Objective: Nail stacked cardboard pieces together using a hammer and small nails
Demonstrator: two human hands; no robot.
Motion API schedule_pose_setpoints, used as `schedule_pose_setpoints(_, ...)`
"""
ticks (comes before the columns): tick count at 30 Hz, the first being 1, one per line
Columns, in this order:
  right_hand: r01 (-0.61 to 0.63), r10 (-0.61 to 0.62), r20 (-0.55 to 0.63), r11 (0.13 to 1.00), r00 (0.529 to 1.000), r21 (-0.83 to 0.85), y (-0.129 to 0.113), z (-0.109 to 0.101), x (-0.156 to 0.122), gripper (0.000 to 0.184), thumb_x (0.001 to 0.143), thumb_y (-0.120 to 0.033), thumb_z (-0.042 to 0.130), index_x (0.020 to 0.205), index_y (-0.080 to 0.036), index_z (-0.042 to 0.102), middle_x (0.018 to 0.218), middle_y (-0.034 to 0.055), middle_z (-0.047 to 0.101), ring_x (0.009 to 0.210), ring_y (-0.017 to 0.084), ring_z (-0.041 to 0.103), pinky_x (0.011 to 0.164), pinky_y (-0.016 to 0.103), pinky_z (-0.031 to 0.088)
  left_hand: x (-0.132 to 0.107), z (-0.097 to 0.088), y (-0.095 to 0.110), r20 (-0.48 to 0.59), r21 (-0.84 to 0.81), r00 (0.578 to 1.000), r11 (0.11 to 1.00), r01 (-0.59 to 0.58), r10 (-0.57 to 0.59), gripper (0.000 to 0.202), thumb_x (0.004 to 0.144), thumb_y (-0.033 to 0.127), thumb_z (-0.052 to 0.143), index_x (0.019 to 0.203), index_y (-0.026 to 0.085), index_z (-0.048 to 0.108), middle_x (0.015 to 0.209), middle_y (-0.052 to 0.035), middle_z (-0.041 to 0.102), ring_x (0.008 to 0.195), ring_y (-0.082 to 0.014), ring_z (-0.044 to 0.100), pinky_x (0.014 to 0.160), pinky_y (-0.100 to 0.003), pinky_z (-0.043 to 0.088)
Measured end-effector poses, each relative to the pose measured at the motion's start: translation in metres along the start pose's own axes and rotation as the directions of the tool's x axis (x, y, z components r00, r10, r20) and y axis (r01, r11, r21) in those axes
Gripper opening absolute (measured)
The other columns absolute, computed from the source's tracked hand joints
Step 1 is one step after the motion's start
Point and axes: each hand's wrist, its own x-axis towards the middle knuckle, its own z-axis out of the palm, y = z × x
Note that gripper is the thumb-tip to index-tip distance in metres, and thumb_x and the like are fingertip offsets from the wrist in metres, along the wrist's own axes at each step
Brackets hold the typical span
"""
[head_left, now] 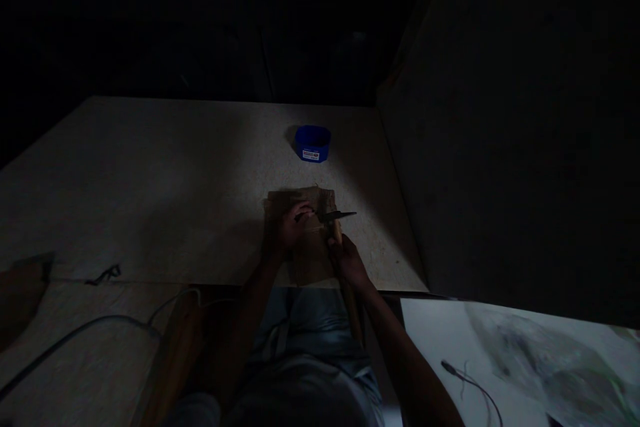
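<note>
A small wooden board (305,260) lies at the near edge of a pale worktable (175,180). My left hand (293,225) rests on the board with its fingers curled, pinching something small I cannot make out. My right hand (347,260) grips the wooden handle of a hammer (334,217), whose dark head lies crosswise over the board's far right part, close to my left fingertips. The scene is very dim.
A blue tub (313,143) stands farther back on the table. A dark panel (500,180) rises along the right. A cable (90,330) runs across the lower left. A white sheet (525,360) with a thin dark wire lies at lower right.
</note>
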Motion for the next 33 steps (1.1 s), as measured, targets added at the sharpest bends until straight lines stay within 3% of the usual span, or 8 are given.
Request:
schedule_pose_setpoints(17,-0.030,0.030,0.008,0.999,1.000,-0.021,0.001,-0.001,0.002,0.043,0.086,-0.058,0.056,0.099,-0.018,0.062,0.074,0.0030,0.062,0.068,0.019,0.055,0.057,0.028,0.041,-0.002,-0.002,0.001,-0.014,-0.018,0.999,0.999,0.035,-0.035,0.024,0.090,0.030,0.064,0.112,0.021,0.066,0.111,-0.0069,0.077,0.108,-0.0203,0.072,0.100,-0.037,0.054)
schedule_pose_setpoints(25,-0.047,0.047,0.020,0.999,0.999,-0.001,0.006,-0.002,0.002,0.044,0.086,-0.060,0.057,0.098,-0.018,0.061,0.079,0.0030,0.063,0.068,0.017,0.054,0.059,0.027,0.042,-0.002,-0.002,-0.001,0.015,0.077,1.000,0.997,-0.004,0.002,0.026,0.090,0.027,0.066,0.115,0.023,0.066,0.115,-0.0060,0.076,0.109,-0.0192,0.071,0.101,-0.036,0.054)
schedule_pose_setpoints(33,-0.019,0.022,0.040,0.997,0.999,-0.069,-0.016,-0.008,-0.001,0.050,0.085,-0.064,0.058,0.099,-0.017,0.064,0.085,0.0062,0.068,0.075,0.021,0.058,0.060,0.028,0.044,-0.001,-0.002,-0.010,0.049,0.095,0.998,0.994,-0.049,0.045,0.026,0.089,0.028,0.065,0.115,0.024,0.069,0.116,-0.0045,0.076,0.107,-0.0186,0.071,0.100,-0.035,0.055)
